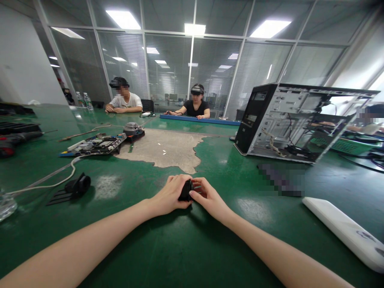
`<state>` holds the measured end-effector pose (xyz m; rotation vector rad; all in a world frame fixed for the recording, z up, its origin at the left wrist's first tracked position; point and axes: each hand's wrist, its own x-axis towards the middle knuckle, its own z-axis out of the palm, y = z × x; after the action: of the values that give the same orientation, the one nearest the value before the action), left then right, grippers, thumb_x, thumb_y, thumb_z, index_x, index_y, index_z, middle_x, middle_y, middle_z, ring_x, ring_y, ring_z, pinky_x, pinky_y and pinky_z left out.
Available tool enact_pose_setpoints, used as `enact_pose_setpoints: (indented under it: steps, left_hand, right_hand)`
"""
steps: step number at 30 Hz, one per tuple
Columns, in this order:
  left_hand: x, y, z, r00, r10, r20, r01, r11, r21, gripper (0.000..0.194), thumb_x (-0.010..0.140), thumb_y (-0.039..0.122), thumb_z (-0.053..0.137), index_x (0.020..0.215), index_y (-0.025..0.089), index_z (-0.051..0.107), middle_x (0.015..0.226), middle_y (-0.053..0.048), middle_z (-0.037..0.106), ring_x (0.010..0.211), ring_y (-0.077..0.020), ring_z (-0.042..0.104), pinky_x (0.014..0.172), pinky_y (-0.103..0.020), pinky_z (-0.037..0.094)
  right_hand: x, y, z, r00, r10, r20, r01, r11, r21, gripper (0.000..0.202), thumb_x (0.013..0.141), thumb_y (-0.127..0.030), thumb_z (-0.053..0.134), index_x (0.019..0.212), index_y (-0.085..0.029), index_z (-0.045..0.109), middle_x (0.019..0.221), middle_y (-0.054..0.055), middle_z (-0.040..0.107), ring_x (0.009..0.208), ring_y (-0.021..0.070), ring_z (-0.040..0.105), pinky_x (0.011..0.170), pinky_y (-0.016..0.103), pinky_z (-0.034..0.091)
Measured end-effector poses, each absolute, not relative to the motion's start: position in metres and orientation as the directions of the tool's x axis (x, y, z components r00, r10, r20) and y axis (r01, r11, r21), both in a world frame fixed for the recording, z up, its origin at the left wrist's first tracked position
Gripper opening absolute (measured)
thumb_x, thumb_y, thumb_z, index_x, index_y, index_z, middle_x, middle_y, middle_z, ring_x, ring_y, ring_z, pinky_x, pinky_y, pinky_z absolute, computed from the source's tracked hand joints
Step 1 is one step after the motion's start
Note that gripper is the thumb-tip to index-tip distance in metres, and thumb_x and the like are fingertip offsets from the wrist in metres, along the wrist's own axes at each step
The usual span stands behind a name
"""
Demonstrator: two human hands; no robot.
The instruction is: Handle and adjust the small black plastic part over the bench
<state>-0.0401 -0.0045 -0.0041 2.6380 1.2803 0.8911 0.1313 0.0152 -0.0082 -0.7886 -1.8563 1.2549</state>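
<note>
A small black part (pixel 185 192), boxy in outline, sits between my two hands above the green tabletop; the fingers cover much of it, so its exact kind does not show. Wrapped round its left side and top is my left hand (pixel 171 195). On the other side, the thumb and fingers of my right hand (pixel 208 196) pinch its right edge. To the left lies a black plastic piece (pixel 78 184) with a round end and slotted prongs, apart from both hands.
A circuit board (pixel 97 145) and a metal-topped fan part (pixel 133 130) lie at the left, with a pale cable (pixel 73 167) nearby. An opened computer case (pixel 258 120) stands at the right, before a white power bank-like slab (pixel 342 232). Two people (pixel 196 108) sit across the table.
</note>
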Motion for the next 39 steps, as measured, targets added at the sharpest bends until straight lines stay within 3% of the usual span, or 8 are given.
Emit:
enact_pose_setpoints:
  steps: [9,16,24,32,39]
  left_hand:
    - [-0.0404,-0.0051,-0.0032,0.484,0.747,0.455,0.704,-0.641,0.304,0.055,0.071,0.024,0.06,0.116,0.022,0.029,0.108,-0.005,0.049,0.098,-0.0221,0.047,0.086,-0.036,0.031]
    - [-0.0408,-0.0048,-0.0033,0.481,0.745,0.463,0.698,-0.645,0.312,0.055,0.071,0.025,0.06,0.116,0.023,0.029,0.107,-0.005,0.05,0.099,-0.0227,0.048,0.086,-0.037,0.031]
    - [-0.0401,-0.0037,-0.0053,0.475,0.743,0.471,0.7,-0.643,0.31,0.056,0.07,0.025,0.06,0.116,0.023,0.029,0.11,-0.006,0.05,0.1,-0.0236,0.048,0.087,-0.038,0.03]
    - [-0.0409,-0.0043,-0.0046,0.476,0.75,0.459,0.706,-0.637,0.309,0.056,0.069,0.026,0.061,0.116,0.022,0.029,0.11,-0.006,0.05,0.1,-0.0232,0.048,0.087,-0.037,0.03]
    - [-0.0403,-0.0046,-0.0042,0.478,0.749,0.459,0.699,-0.64,0.317,0.056,0.07,0.025,0.06,0.116,0.023,0.029,0.111,-0.006,0.049,0.101,-0.0233,0.047,0.087,-0.038,0.03]
  right_hand:
    - [0.1318,0.0119,-0.0047,-0.504,0.799,0.328,0.076,0.419,-0.905,0.014,0.077,-0.026,0.055,0.088,-0.02,0.049,0.093,0.002,0.054,0.091,0.0161,0.056,0.071,0.028,0.048]
    - [0.1324,0.0133,-0.0064,-0.51,0.818,0.266,0.089,0.358,-0.929,0.025,0.078,-0.025,0.054,0.101,-0.021,0.046,0.104,0.005,0.052,0.089,0.0148,0.055,0.072,0.029,0.05]
    - [0.1322,0.0112,-0.006,-0.518,0.783,0.345,0.048,0.429,-0.902,0.015,0.078,-0.027,0.055,0.091,-0.022,0.05,0.094,0.002,0.053,0.096,0.0169,0.054,0.073,0.029,0.05]
    - [0.1311,0.0149,-0.0072,-0.525,0.816,0.241,0.072,0.325,-0.943,0.025,0.076,-0.029,0.056,0.097,-0.021,0.046,0.098,0.004,0.053,0.087,0.0151,0.056,0.071,0.03,0.05]
    - [0.1319,0.0129,-0.0078,-0.516,0.793,0.323,-0.003,0.375,-0.927,0.017,0.076,-0.03,0.056,0.088,-0.022,0.047,0.093,0.002,0.051,0.096,0.0168,0.053,0.072,0.028,0.051]
